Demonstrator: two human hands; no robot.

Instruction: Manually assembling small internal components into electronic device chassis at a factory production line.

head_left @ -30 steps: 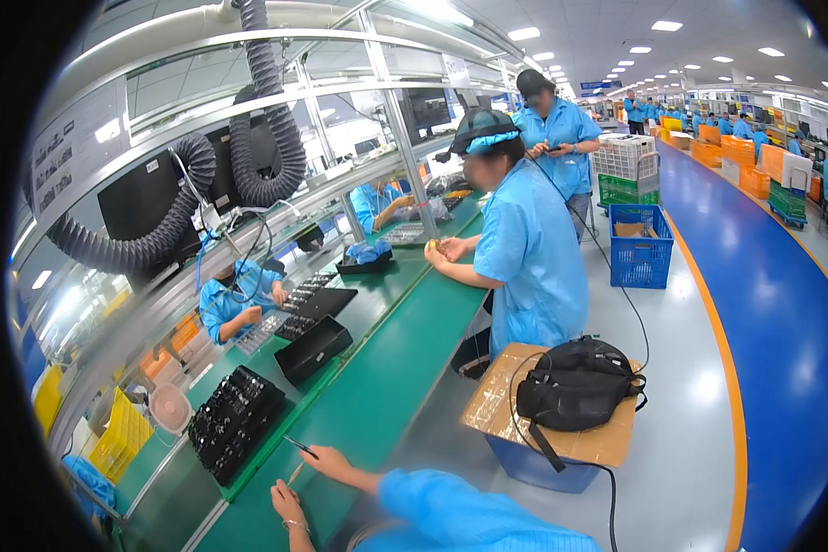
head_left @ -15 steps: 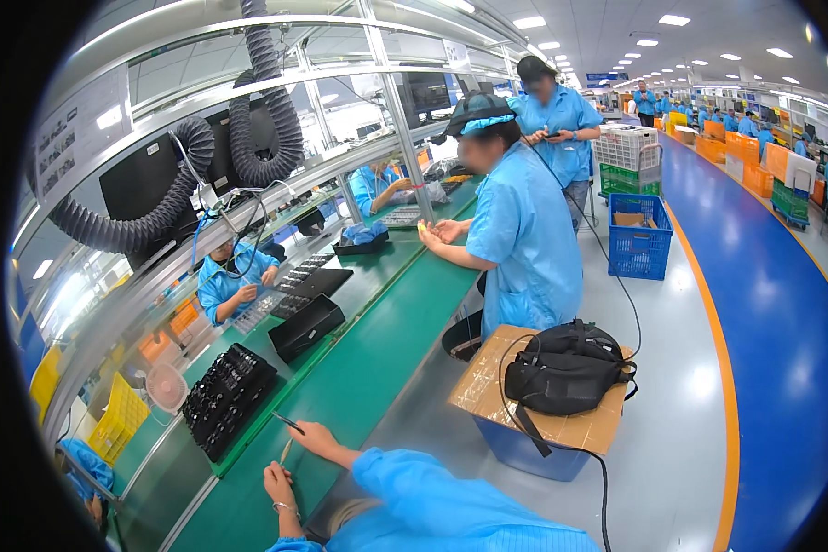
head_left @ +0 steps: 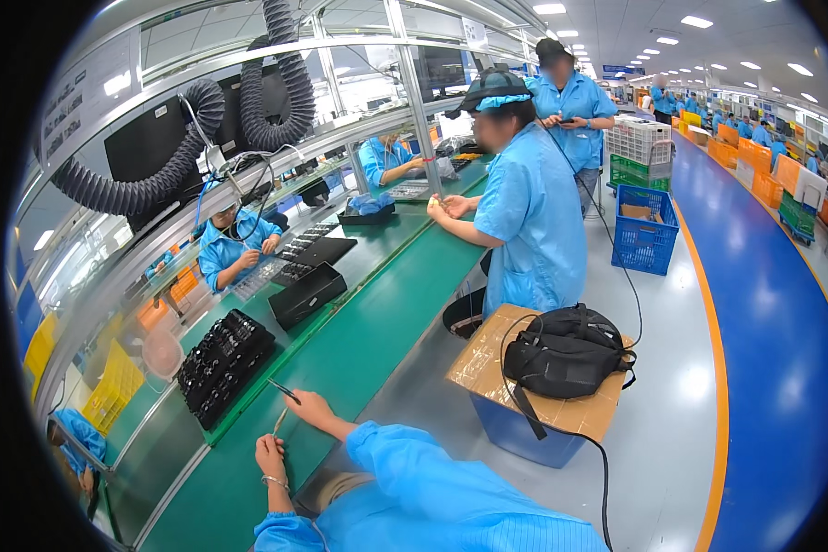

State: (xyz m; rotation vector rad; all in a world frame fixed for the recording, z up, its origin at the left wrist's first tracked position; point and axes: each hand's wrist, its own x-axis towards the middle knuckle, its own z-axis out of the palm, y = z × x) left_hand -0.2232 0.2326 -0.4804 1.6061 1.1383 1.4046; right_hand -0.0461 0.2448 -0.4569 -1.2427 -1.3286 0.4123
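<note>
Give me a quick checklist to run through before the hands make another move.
1. Right hand grips the dark tool: ok.
2. Left hand holds the pale strip: ok.
3. Tool tip points away from the strip: ok.
4. Strip's condition checked: cannot tell; it is too small here.
5. Black parts clear of both hands: ok.
6. Cable clear of both hands: ok; it hangs well to the right.
</note>
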